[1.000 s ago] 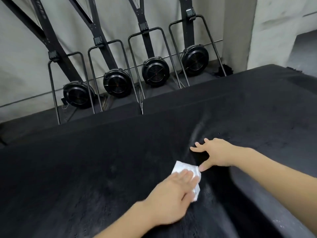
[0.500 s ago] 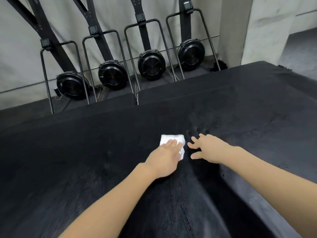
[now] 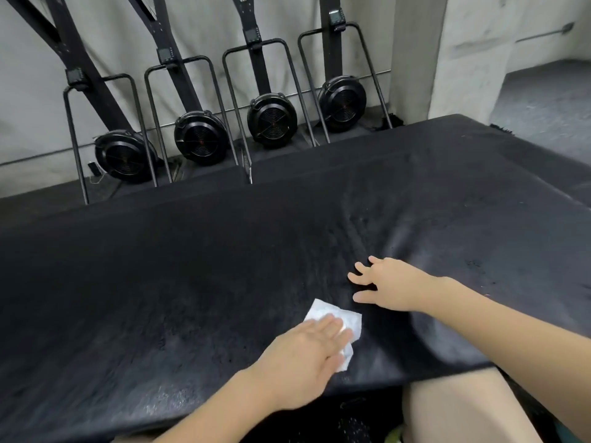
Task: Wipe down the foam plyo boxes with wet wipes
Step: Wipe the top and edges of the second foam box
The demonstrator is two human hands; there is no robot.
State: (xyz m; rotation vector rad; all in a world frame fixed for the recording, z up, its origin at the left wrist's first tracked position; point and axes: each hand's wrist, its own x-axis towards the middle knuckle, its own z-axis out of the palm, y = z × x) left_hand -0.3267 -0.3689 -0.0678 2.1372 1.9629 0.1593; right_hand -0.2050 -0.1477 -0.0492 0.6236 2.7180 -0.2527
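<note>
Black foam fills most of my view: the top of a plyo box (image 3: 224, 266), its near edge running just in front of my knee (image 3: 447, 407). My left hand (image 3: 300, 362) lies flat with straight fingers on a white wet wipe (image 3: 329, 316), pressing it onto the box close to that near edge. My right hand (image 3: 393, 287) rests just beyond it, fingers spread and relaxed on the foam, holding nothing. Against the wall behind the box stand four air-fan ski machines (image 3: 271, 119).

The wipe is only pinned under my palm, not gripped, and it already looks crumpled; I judge it could bunch up or slip out on a fast stroke, leaving skin rubbing foam. This close to the edge, a pull towards me might drag it off onto the floor. The cover creases near my right hand, so I could skip the folds
</note>
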